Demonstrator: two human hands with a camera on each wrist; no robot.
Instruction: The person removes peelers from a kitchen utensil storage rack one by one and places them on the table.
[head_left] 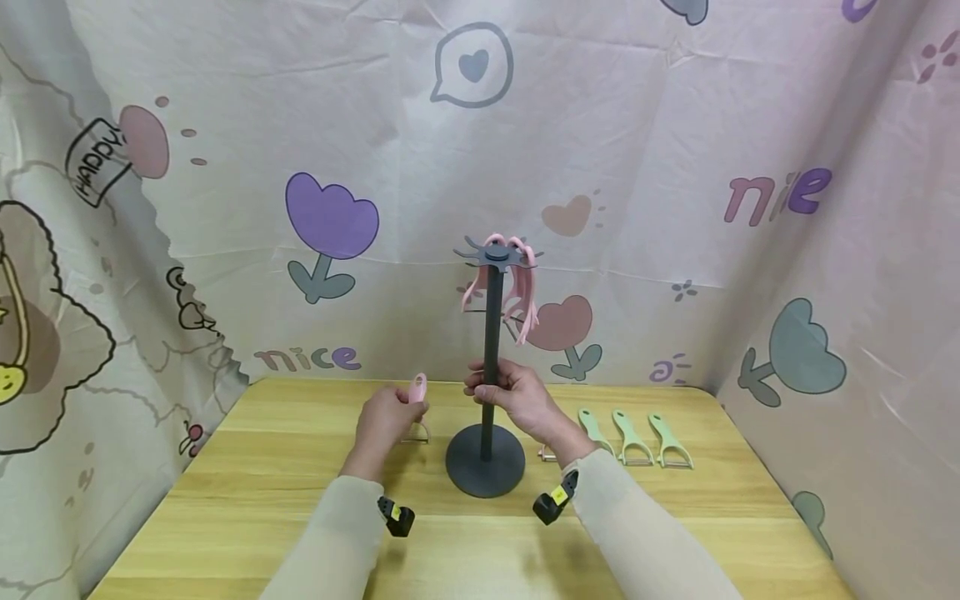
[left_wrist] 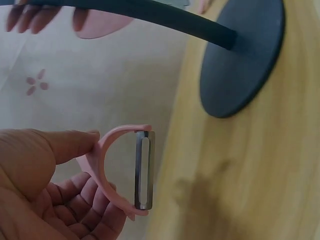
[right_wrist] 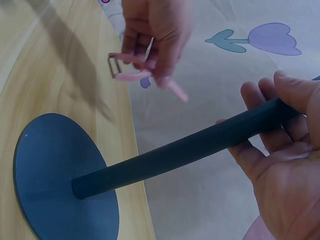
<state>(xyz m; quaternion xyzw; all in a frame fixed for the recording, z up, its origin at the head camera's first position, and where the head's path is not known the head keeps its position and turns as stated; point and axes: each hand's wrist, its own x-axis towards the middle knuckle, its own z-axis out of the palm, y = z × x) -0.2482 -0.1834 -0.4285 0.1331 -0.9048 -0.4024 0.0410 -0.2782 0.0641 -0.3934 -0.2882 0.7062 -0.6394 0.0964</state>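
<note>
My left hand [head_left: 386,421] pinches a pink peeler [head_left: 417,389] between thumb and fingers, left of a dark utensil stand. In the left wrist view, the peeler's metal blade [left_wrist: 144,170] points away from the palm. My right hand [head_left: 521,398] grips the stand's pole [head_left: 492,333] at mid-height, with the thumb on the near side. The stand's round base [head_left: 485,479] rests on the table. At its top, a ring of hooks [head_left: 497,252] carries several pink peelers [head_left: 525,292], hanging mostly on the right and far sides.
Three green peelers [head_left: 632,439] lie in a row on the wooden table [head_left: 225,500], to the right of the stand. Partly hidden by my right wrist is another pink peeler [head_left: 547,454]. A printed curtain [head_left: 420,167] hangs behind the table and along both sides.
</note>
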